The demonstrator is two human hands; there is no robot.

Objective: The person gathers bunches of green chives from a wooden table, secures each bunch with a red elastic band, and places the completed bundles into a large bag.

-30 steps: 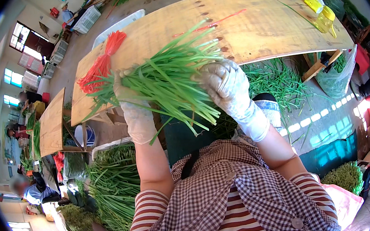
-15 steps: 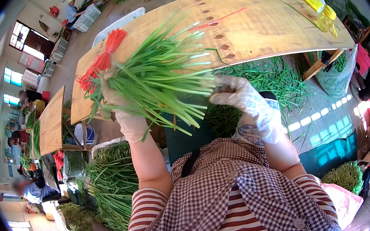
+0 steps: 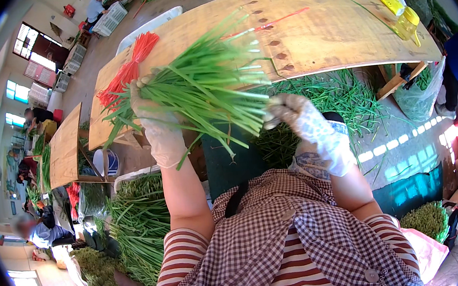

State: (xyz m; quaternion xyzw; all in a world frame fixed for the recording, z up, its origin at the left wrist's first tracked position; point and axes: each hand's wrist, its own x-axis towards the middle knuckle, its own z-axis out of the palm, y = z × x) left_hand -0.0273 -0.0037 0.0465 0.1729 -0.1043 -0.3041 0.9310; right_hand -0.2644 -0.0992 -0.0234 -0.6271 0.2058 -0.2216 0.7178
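A loose, fanned-out bunch of garlic chives [image 3: 200,82] hangs over the near edge of the wooden table, its pale cut ends pointing right. My left hand [image 3: 154,120], in a whitish glove, is closed round its leafy left part. At the lower right cut ends, my right hand [image 3: 305,121], gloved too, has its fingers curled and pressed together. Whether a stalk is pinched in them is too blurred to tell. Just behind my left hand lies a bundle of red ties [image 3: 139,55] on the table.
On the wooden table [image 3: 334,31] are a single red tie [image 3: 296,14] and a yellow, partly clear plastic object [image 3: 405,19]. Loose green stalks [image 3: 347,102] cover the floor beyond my right hand. A large chive pile [image 3: 140,225] sits left of my lap.
My left hand still holds the chives, which have shifted slightly and look blurred. My right hand's fingers have curled in closer at the cut ends.
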